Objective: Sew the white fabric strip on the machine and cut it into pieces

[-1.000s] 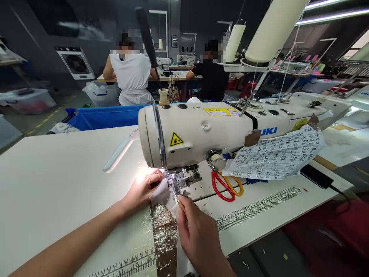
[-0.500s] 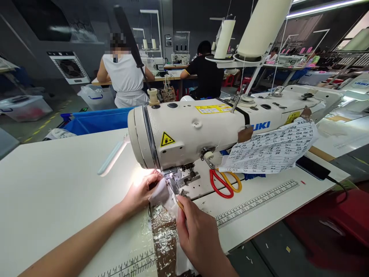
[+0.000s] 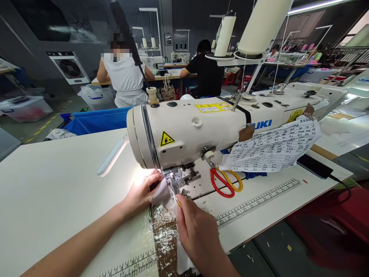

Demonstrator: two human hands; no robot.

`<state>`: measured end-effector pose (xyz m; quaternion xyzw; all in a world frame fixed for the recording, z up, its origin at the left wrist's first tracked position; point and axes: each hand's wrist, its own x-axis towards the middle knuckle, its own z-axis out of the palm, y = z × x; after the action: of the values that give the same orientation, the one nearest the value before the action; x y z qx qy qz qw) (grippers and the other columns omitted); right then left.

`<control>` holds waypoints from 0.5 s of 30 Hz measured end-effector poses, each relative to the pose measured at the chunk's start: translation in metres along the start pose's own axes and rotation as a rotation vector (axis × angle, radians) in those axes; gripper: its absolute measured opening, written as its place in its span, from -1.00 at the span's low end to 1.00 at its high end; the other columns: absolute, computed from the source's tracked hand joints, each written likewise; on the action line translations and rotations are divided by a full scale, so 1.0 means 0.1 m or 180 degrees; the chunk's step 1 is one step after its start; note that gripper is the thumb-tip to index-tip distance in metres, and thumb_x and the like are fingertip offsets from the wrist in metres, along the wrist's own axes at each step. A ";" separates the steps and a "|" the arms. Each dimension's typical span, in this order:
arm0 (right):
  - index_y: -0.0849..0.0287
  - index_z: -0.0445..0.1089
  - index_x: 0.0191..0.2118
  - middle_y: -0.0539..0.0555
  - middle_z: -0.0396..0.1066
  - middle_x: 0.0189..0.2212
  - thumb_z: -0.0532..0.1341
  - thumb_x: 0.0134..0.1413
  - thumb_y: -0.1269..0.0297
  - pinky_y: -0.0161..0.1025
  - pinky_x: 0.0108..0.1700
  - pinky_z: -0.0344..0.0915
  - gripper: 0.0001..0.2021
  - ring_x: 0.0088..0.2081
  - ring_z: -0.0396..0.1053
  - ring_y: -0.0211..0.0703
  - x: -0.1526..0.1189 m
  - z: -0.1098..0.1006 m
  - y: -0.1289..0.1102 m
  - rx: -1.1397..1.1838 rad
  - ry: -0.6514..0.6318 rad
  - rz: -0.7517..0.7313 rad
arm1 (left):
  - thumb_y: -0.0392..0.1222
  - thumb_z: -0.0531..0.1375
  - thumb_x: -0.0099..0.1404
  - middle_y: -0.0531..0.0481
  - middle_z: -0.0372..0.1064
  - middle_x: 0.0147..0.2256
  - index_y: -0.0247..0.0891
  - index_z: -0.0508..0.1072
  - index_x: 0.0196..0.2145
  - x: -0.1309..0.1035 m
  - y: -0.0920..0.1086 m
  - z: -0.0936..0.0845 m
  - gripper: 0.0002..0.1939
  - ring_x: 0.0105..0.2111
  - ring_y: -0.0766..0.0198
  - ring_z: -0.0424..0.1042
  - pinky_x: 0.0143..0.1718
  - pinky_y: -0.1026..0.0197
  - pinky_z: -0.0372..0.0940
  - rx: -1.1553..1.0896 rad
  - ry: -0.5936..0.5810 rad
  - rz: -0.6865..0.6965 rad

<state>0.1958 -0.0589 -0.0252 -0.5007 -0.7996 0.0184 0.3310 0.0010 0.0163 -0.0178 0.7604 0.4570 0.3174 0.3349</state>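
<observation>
A white sewing machine [image 3: 184,130] stands on the table, its needle area lit brightly from the left. Just left of the presser foot [image 3: 173,183], my left hand [image 3: 142,192] is closed on the edge of a thin white fabric [image 3: 160,194]. My right hand [image 3: 197,231] grips an awl [image 3: 176,197], a slim metal point with a tan handle, mostly hidden by the fingers. The awl's tip reaches the fabric beside the presser foot. More of the white cloth hangs down under my right hand. The left fingertips are partly hidden behind the fabric.
Scissors [image 3: 226,182] with red and yellow handles lie right of the needle area. A handwritten sheet [image 3: 271,148] is taped to the machine, near a phone [image 3: 314,166] on a cable. Ruler tape [image 3: 259,202] runs along the front edge. Two people sit working behind a blue cloth bin [image 3: 98,122].
Both hands stay nearly in place, with the fabric still at the presser foot. My right fingers and the awl have shifted very slightly. The view has moved a little.
</observation>
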 end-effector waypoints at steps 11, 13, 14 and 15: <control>0.30 0.29 0.06 0.14 0.54 -0.31 -0.08 0.27 0.47 -0.27 -0.46 0.37 -0.66 -0.37 0.53 -0.09 -0.03 0.03 0.01 -0.0126 0.0005 -0.0137 | -0.02 -0.01 0.41 0.01 0.27 -0.50 -0.23 0.35 -0.44 0.03 0.05 0.02 -0.66 -0.50 0.29 0.24 -0.50 0.24 0.20 0.0877 0.0182 0.0170; 0.30 0.30 0.04 0.15 0.54 -0.31 -0.09 0.29 0.46 -0.28 -0.47 0.37 -0.67 -0.38 0.53 -0.09 -0.03 0.02 0.01 -0.0057 -0.0013 -0.0083 | 0.02 0.01 0.41 0.00 0.28 -0.50 -0.23 0.34 -0.46 0.02 0.03 0.02 -0.63 -0.49 0.29 0.25 -0.48 0.24 0.22 0.0657 0.0136 0.0132; 0.30 0.31 0.03 0.15 0.54 -0.32 -0.09 0.29 0.45 -0.28 -0.48 0.37 -0.68 -0.39 0.53 -0.10 -0.03 0.01 0.01 -0.0034 -0.0026 -0.0053 | 0.03 0.02 0.41 0.00 0.29 -0.49 -0.23 0.34 -0.46 0.02 0.03 0.02 -0.63 -0.48 0.29 0.26 -0.47 0.23 0.22 0.0574 0.0110 0.0130; 0.30 0.32 0.02 0.15 0.54 -0.33 -0.10 0.30 0.44 -0.28 -0.49 0.37 -0.67 -0.41 0.53 -0.10 -0.02 0.01 0.01 -0.0023 -0.0036 -0.0026 | 0.03 0.03 0.41 0.00 0.29 -0.49 -0.22 0.33 -0.47 0.01 0.03 0.02 -0.64 -0.47 0.28 0.26 -0.46 0.23 0.22 0.0540 0.0112 0.0139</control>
<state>0.1963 -0.0600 -0.0273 -0.4985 -0.8036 0.0170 0.3248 0.0041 0.0163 -0.0164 0.7902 0.4714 0.2981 0.2542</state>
